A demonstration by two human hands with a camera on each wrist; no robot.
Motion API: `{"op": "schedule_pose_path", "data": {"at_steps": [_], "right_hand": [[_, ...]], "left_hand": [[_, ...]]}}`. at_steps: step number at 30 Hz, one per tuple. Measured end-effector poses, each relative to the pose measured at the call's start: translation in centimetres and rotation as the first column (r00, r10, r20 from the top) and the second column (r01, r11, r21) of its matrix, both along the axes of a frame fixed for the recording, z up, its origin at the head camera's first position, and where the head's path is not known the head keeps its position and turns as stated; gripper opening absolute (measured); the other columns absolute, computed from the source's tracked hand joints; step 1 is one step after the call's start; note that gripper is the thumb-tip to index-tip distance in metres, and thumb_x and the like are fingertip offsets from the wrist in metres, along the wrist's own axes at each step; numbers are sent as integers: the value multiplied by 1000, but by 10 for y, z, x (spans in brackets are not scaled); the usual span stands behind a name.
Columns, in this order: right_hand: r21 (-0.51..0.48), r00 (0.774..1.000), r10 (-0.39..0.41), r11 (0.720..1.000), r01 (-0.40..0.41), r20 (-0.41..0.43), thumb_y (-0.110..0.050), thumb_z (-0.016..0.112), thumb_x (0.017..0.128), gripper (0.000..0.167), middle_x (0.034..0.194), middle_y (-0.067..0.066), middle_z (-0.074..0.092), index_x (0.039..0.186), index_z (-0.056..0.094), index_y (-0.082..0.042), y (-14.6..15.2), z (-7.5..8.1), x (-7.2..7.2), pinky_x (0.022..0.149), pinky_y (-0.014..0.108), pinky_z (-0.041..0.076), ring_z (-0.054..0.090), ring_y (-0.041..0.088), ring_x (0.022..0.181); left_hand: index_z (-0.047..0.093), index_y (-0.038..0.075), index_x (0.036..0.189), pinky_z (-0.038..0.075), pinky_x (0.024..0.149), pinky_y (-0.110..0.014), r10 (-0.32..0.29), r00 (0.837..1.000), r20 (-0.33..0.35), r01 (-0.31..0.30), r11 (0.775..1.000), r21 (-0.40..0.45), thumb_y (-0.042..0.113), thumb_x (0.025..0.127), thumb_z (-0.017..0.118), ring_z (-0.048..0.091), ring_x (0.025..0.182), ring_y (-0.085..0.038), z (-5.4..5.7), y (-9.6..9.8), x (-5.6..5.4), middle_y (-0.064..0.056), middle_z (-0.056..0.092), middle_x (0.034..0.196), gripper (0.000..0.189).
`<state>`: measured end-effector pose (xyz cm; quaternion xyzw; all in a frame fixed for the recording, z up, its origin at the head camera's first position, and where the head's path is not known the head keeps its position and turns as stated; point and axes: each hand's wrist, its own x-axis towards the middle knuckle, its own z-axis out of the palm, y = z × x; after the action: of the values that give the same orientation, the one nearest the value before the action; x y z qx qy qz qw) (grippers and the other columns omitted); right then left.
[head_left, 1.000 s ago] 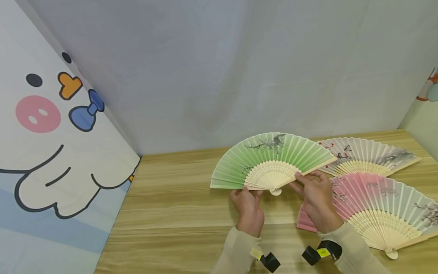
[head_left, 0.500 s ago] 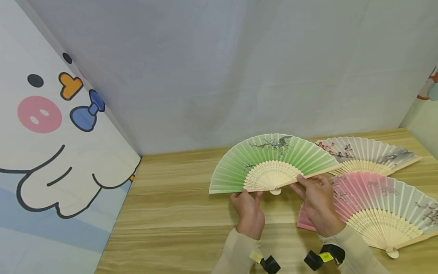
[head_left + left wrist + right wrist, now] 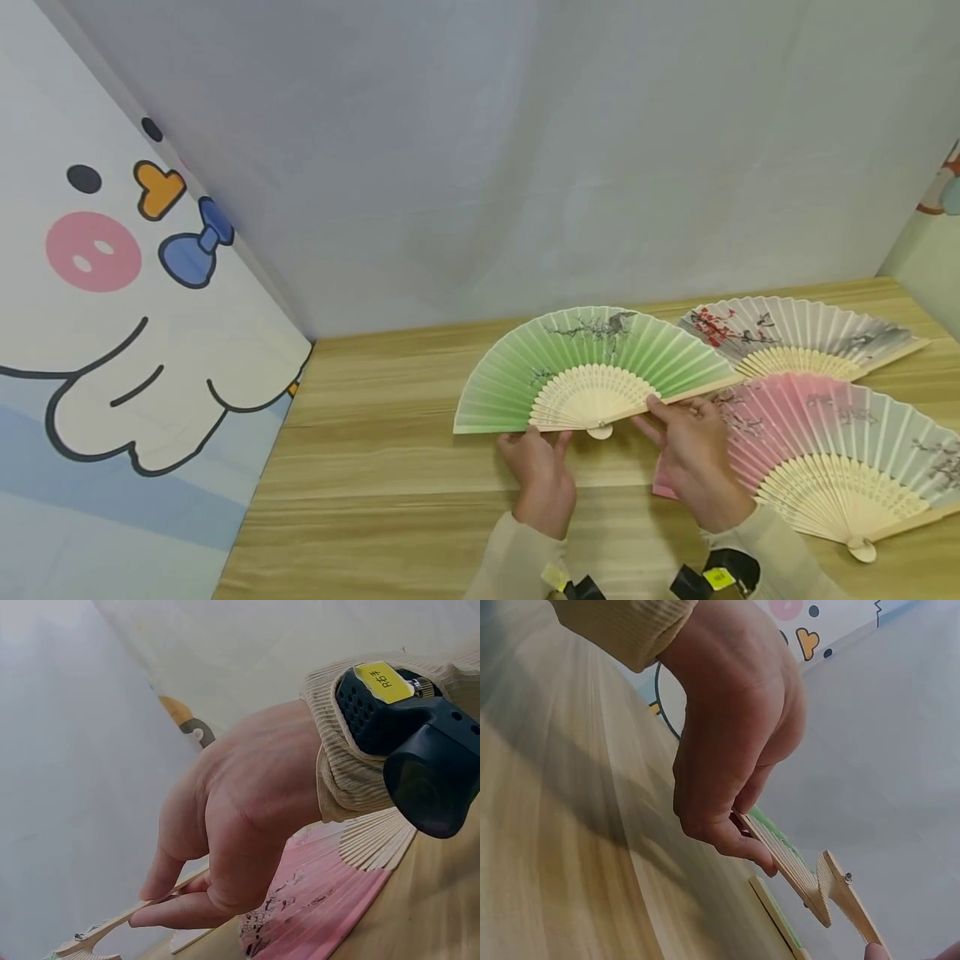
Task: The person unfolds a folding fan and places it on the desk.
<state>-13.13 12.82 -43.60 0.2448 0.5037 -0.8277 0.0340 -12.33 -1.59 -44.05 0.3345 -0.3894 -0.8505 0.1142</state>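
Observation:
Spread wide, a green folding fan with pale ribs and a dark branch print is held in both hands. My left hand pinches its lower left edge between thumb and fingers. On the other side of the pivot, my right hand pinches the right end stick. The left wrist view shows the right hand with thumb and fingertips on the stick. In the right wrist view, the left hand grips the stacked ribs, and the fan is tilted above the table.
An opened pink-and-pale-green fan lies at the right, partly behind my right hand. A grey-white fan with red blossoms lies farther back, touching or overlapped by it. A grey cloth wall and a cartoon panel bound the wooden table.
Both hands have lowered the green fan a little toward the table and shifted it slightly left in the latest half second. More of the grey-white fan shows. The grips stay the same.

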Motion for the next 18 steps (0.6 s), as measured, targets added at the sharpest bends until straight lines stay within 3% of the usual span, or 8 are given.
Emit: {"op": "schedule_pose_path", "data": {"at_steps": [7, 10, 14, 18], "right_hand": [[8, 996, 77, 997, -77, 37, 0, 55, 108, 20, 125, 1, 51, 120, 43, -12, 2, -6, 7, 99, 27, 58, 75, 7, 87], [45, 992, 118, 992, -121, 51, -4, 56, 108, 22, 122, -4, 57, 126, 45, -12, 3, -9, 10, 78, 14, 59, 75, 4, 88], [76, 985, 158, 984, -163, 62, -7, 57, 109, 23, 113, -10, 61, 128, 45, -10, 4, -13, 14, 55, 12, 50, 76, 3, 86], [103, 980, 183, 976, -190, 74, -10, 56, 110, 23, 119, -4, 61, 128, 43, -6, 4, -17, 16, 46, 14, 48, 75, 1, 85]], "left_hand": [[29, -1, 150, 52, 72, -28, -13, 1000, 12, 14, 998, -61, 2, 112, 32, 52, 116, -26, -5, -3, 8, -22, 48, 148, 38], [25, -3, 149, 53, 70, -27, -10, 999, 32, 12, 997, -75, -2, 110, 35, 50, 118, -29, -7, -4, 12, -26, 43, 150, 41], [23, -5, 147, 53, 69, -28, -1, 999, 49, 6, 995, -96, -5, 106, 35, 52, 116, -30, -10, -5, 13, -29, 41, 150, 42], [23, -6, 148, 56, 73, -35, 18, 999, 27, -15, 995, -96, -7, 105, 35, 58, 115, -30, -13, -7, 12, -30, 44, 151, 45]]}}
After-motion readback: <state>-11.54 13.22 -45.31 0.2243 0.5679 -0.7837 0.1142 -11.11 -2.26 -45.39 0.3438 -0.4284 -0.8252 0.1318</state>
